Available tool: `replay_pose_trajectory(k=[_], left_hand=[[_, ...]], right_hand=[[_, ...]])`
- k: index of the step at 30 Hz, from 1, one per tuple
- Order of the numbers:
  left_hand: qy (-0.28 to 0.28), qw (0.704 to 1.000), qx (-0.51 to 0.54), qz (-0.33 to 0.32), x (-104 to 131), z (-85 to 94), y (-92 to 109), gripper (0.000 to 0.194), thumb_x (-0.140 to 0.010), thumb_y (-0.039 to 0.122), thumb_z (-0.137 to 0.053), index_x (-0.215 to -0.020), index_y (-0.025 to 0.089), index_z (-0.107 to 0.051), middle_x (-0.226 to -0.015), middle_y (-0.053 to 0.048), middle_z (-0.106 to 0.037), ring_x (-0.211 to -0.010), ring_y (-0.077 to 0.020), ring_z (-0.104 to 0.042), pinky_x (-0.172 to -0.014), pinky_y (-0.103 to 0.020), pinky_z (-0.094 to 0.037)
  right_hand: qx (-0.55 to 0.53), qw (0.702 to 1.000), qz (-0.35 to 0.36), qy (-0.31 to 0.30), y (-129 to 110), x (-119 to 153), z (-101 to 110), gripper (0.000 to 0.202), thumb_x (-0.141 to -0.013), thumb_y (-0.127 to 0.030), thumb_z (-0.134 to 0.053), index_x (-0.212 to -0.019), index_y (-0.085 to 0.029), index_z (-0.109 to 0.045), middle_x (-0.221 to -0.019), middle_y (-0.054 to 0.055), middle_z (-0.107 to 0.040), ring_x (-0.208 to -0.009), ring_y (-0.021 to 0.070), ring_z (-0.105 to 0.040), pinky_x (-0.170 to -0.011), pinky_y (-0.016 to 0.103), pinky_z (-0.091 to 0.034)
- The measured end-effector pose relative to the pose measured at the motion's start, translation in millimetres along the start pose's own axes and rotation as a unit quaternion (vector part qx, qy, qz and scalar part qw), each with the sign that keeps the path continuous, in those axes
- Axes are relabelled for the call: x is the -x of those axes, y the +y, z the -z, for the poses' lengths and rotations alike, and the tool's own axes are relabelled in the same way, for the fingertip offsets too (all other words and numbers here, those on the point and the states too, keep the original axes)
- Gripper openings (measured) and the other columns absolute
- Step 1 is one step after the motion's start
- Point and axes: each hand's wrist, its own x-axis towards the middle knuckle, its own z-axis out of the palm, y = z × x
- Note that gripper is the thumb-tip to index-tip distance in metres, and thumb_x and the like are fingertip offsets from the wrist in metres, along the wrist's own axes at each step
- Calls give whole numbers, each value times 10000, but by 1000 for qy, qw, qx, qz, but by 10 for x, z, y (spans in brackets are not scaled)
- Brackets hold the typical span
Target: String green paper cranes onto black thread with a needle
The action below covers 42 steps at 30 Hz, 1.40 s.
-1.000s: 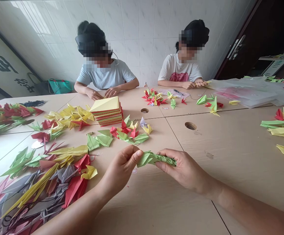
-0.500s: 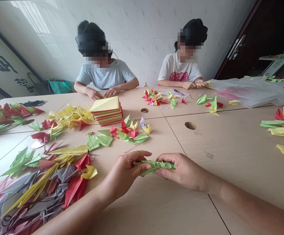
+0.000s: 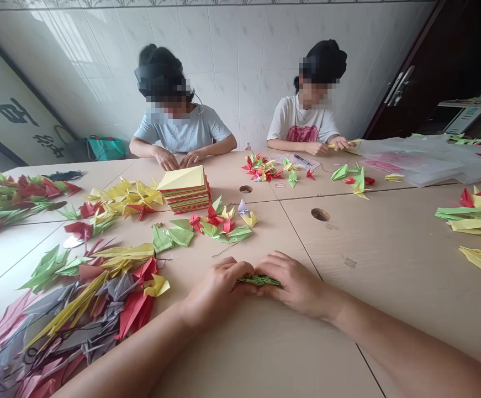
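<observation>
The left hand (image 3: 217, 287) and right hand (image 3: 293, 281) have drawn together, gripping the layered, folded green-paper bundle (image 3: 260, 280) from nine and three o'clock, towards the view's six o'clock; now mostly covered, it is apparently being pressed compact.

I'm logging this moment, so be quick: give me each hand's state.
Left hand: closed, holding one end of the folded green paper bundle.
Right hand: closed, holding its other end.
</observation>
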Motion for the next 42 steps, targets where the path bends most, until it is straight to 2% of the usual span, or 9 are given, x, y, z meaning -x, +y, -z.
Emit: replay_pose_trajectory(k=[13, 17, 22, 26, 31, 34, 37, 40, 42], left_hand=[[19, 996, -56, -67, 85, -56, -15, 167, -888, 261, -485, -749, 210, -562, -714, -32, -622, -743, -190, -580, -677, -285, -450], [29, 997, -54, -47, 194, -117, -22, 52, -869, 225, -508, -907, 217, -542, -823, -27, -617, -764, -180, -592, -686, -291, -472], [52, 998, -31, -30, 301, -198, -38, 265, -829, 154, -506, -1077, 236, -462, -1093, -61, -523, -741, -146, -573, -659, -299, -488], [58, 998, 4, -28, 296, -233, -51, 402, -820, 153, -525, -1190, 261, -413, -1153, -71, -492, -754, -149, -567, -697, -334, -498], [58, 995, 69, -34, 308, -202, -31, 613, -739, 301, -690, -1275, 302, -393, -1203, -71, -493, -859, -187, -577, -796, -375, -503], [75, 990, 118, -31, 334, -131, -18, 725, -661, 443, -742, -1282, 284, -403, -1246, -103, -482, -931, -227, -569, -859, -418, -483], [112, 976, 184, -6, 332, -30, -22, 649, -761, 556, -590, -1288, 251, -364, -1232, -135, -477, -947, -231, -559, -851, -423, -486], [152, 953, 259, 42, 296, 66, -40, 466, -914, 517, -300, -1281, 231, -312, -1139, -119, -490, -881, -188, -566, -776, -380, -516], [168, 936, 301, 78, 269, 111, -58, 430, -936, 488, -227, -1261, 221, -316, -1071, -93, -506, -831, -169, -571, -741, -361, -525]], right_hand=[[153, 987, 55, 6, -60, 12, -80, 255, -955, -363, -403, -999, -193, -587, -886, 69, -591, -798, 208, -551, -643, 311, -419], [157, 985, 67, 5, -138, 30, -83, 331, -922, -474, -430, -1033, -194, -567, -915, 60, -592, -813, 198, -549, -661, 306, -426], [157, 985, 76, 2, -197, 28, -119, 349, -939, -473, -384, -1014, -197, -585, -861, 44, -594, -759, 182, -535, -620, 288, -400], [155, 985, 82, 2, -181, 24, -170, 304, -960, -402, -377, -927, -221, -619, -796, 20, -603, -738, 161, -543, -618, 263, -381], [148, 986, 77, 28, -168, 20, -196, 318, -959, -367, -388, -828, -207, -629, -742, 21, -604, -695, 155, -546, -589, 256, -365], [138, 986, 64, 62, -160, 18, -180, 333, -971, -351, -352, -879, -192, -630, -775, 48, -615, -715, 166, -553, -624, 267, -380], [122, 988, 56, 79, -149, 18, -193, 346, -974, -350, -342, -894, -180, -632, -775, 61, -617, -708, 166, -554, -623, 267, -380], [98, 991, 56, 72, -168, 17, -237, 324, -949, -367, -408, -802, -191, -637, -708, 28, -601, -657, 145, -541, -583, 246, -373], [77, 993, 38, 81, -185, 10, -238, 326, -937, -380, -437, -759, -189, -632, -689, 9, -594, -643, 127, -538, -577, 230, -384]])
